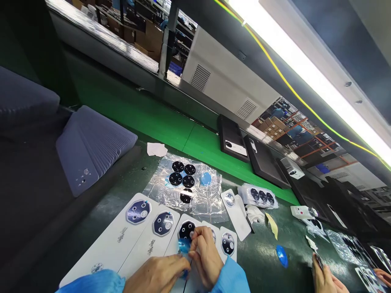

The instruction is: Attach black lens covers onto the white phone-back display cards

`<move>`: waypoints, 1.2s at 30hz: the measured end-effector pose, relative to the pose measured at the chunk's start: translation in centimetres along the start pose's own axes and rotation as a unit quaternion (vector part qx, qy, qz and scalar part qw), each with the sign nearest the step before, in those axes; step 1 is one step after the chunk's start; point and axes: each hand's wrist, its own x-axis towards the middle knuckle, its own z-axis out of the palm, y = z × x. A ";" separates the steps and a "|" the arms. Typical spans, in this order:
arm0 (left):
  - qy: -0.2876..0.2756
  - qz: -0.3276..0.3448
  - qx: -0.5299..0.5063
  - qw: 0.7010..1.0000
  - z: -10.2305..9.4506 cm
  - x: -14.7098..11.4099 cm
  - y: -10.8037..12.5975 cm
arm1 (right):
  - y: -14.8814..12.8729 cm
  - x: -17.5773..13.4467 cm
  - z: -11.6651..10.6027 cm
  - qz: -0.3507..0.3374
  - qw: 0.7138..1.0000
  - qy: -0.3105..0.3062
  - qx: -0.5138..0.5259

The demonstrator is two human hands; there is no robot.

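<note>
A row of white phone back covers lies at the bottom of the view, each with a round dark camera plate at its upper end. Over the middle cover, my right hand is closed in a pinch at a crumpled blue film, just below that cover's black camera plate. My left hand comes in from the lower left, its fingers bent closed around the film's lower part. The fingertips partly hide the film and the cover beneath.
Beyond the covers, a clear plastic sheet bears several black discs and a blue round film. Grey-blue covers stand in a rack at left. Loose covers, a blue disc and a co-worker's hands are at right.
</note>
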 end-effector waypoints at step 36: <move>0.047 -0.055 -0.037 0.997 -4.3 -3.2 -1.2 | 0.0 8.1 5.0 0.087 0.994 0.056 -0.037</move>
